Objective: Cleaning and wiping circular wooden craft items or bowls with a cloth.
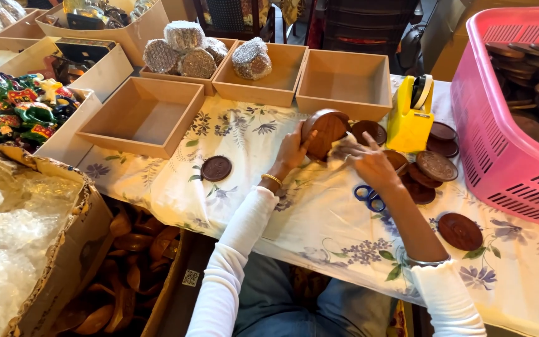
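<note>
holding a round wooden box with left hand closed, right hand pinching clear wrap, four wrapped bundles sitting in trays by the tabletop's far edge, loose discs waiting.

It was a handicraft packing workshop: open cardboard boxes, a pink crate of wooden discs, a tape dispenser.

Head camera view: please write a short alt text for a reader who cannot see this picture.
A person's left hand holds a round wooden box on edge over a floral tablecloth while the right hand touches it. Around them lie dark wooden discs, blue scissors, a yellow tape dispenser, open wooden trays and a pink basket.
</note>
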